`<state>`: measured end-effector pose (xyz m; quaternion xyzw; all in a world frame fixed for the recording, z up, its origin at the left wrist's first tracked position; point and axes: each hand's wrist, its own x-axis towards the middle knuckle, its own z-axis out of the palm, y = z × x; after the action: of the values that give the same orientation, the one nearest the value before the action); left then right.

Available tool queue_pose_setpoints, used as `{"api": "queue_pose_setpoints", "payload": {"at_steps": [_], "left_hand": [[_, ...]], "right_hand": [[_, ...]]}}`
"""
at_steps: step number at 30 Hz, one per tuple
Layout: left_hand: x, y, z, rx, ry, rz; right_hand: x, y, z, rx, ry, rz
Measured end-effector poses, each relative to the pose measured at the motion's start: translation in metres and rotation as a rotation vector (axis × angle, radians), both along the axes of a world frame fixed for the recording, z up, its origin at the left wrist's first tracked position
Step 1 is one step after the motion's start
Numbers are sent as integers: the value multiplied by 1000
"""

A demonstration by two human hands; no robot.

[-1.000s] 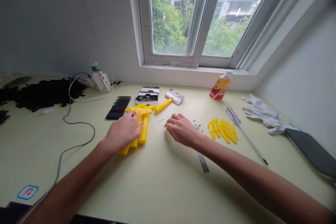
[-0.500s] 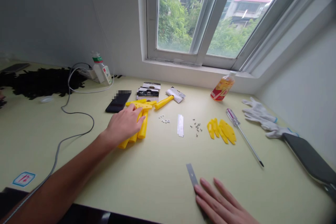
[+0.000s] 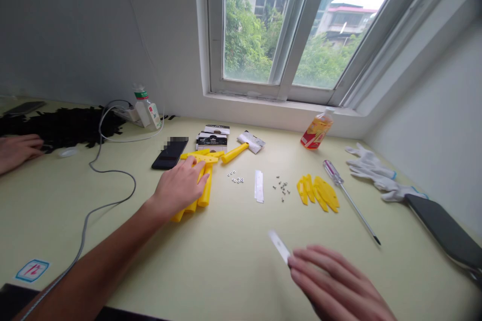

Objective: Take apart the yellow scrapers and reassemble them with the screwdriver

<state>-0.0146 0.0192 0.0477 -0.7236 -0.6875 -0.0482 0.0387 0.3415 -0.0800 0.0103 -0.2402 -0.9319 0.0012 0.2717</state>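
My left hand (image 3: 178, 188) reaches onto a pile of yellow plastic scraper handles (image 3: 205, 190), its thumb and fingers curled round one of them. In my right hand (image 3: 335, 281), near the front edge of the table, a thin flat metal blade (image 3: 278, 246) is held at one end. Its free end points away from me and to the left. The fingers are pressed together and cover the rest of it.
Small nuts (image 3: 237, 179), white strips (image 3: 258, 185), screws (image 3: 282, 185), yellow flat pieces (image 3: 318, 193) and a screwdriver (image 3: 354, 203) lie across the table. A phone (image 3: 169, 153), a drink bottle (image 3: 317, 129) and white gloves (image 3: 371, 168) are further back. Another person's hand (image 3: 18, 152) rests at far left.
My right hand has closed on the metal blade and tilted it; before, the fingers lay flat over it on the table. My left hand stays at the handles. The other person's hand has come into view.
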Motion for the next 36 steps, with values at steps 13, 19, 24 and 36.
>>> {"api": "queue_pose_setpoints", "payload": {"at_steps": [13, 19, 24, 36], "left_hand": [[10, -6, 3, 221, 9, -186], [64, 21, 14, 113, -20, -274], [114, 86, 24, -86, -49, -203], [92, 109, 35, -216, 34, -213]], "right_hand": [[-61, 118, -2, -36, -195, -173], [-5, 139, -2, 33, -126, -511], [75, 176, -8, 27, -228, -1053], [114, 204, -28, -247, -309, -1205]]}}
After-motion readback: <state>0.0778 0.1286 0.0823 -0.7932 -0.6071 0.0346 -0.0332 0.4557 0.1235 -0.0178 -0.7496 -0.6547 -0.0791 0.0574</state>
